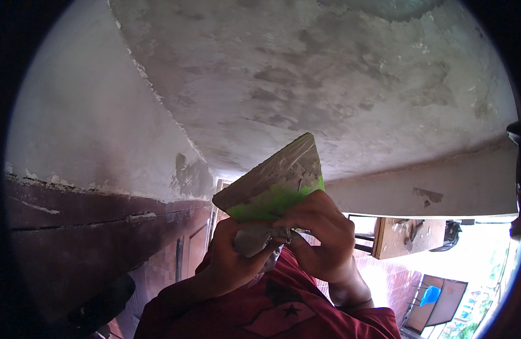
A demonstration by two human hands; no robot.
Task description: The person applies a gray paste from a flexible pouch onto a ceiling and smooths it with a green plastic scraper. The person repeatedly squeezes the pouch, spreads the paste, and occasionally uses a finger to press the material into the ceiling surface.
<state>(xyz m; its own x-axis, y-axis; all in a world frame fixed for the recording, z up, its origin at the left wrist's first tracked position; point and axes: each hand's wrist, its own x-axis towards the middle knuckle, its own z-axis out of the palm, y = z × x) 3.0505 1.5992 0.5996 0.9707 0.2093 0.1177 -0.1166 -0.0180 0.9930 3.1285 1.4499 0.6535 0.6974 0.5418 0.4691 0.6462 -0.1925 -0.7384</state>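
Note:
A green flat scraper blade [272, 183], triangular as seen here and smeared with grey-brown plaster, is held up in front of my red shirt. My left hand [238, 260] is closed around a grey, plaster-coated piece [249, 240] just below the blade. My right hand [322, 237] is closed, its fingers at the green blade's lower edge and its thumb by the grey piece. Exactly what lies between my fingers is partly hidden.
A patchy plastered surface [356, 79] spans the top, meeting a paler band with a dark red strip [74, 220] at left. At right are a wooden table [407, 237] with tools, dark bundled material [450, 237], and a blue chair [430, 295] near a bright opening.

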